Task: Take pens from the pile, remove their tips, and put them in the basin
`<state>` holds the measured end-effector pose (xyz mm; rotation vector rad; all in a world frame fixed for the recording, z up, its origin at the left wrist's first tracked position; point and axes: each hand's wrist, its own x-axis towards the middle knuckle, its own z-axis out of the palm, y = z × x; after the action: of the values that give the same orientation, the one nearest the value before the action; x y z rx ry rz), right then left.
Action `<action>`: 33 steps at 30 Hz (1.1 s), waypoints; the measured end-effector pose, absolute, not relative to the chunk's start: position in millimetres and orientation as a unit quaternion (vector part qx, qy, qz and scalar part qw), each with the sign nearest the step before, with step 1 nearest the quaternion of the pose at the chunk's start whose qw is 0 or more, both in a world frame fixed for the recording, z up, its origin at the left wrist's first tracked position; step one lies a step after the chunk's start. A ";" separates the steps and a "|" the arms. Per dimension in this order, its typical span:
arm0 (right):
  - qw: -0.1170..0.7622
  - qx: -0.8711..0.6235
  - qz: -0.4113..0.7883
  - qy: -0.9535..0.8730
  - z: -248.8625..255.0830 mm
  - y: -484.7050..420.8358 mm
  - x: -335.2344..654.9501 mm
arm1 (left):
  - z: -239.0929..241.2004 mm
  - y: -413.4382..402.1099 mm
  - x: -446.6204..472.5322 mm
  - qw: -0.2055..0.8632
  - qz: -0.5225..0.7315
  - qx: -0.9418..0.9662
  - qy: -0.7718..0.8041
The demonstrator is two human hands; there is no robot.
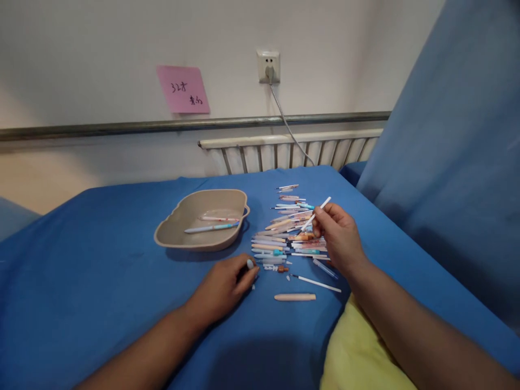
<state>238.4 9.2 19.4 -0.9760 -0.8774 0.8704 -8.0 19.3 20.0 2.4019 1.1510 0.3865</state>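
Between the thumb and fingers of my right hand [339, 235] is a white pen refill [323, 206], tilted with its dark tip down over the pile of pen parts [280, 222]. My left hand [227, 279] rests on the blue cloth, closed around a pale pen part, perhaps a barrel, whose rounded end [249, 264] shows at the thumb; the rest is hidden. Just right of that hand lie small pieces with a brown pen part [282, 268]. Nearer me are a loose white refill [317, 283] and a pinkish pen barrel [294, 297].
A beige basin [166, 238] on the left holds a blue pen [211, 228] and a pinkish pen [219, 219]. Yellow fabric [361, 352] lies under my right forearm. Behind the blue-covered surface [101, 260] are a metal rail [122, 128] and a plugged-in cable [286, 122]. A blue curtain [447, 135] hangs at the right.
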 end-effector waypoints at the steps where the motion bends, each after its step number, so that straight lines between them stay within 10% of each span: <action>1: 0.702 -0.441 0.394 -0.397 19.0 8.7 237.1 | 19.5 19.3 -7.4 0.229 0.127 0.870 0.418; 13: 0.662 -0.436 0.422 -0.439 14.6 2.6 227.4 | 16.7 14.0 -11.6 0.264 0.236 0.829 0.432; 22: 0.644 -0.407 0.440 -0.475 18.9 -3.2 223.0 | 11.5 16.2 -3.0 0.637 0.332 0.558 0.415; 33: 0.631 -0.390 0.453 -0.495 19.6 -5.7 222.0 | 7.2 13.7 -1.4 0.624 0.305 0.590 0.411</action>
<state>222.0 -5.7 19.6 -0.8920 -1.1333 1.0381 -1.4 13.7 7.2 1.3555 0.9434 0.7003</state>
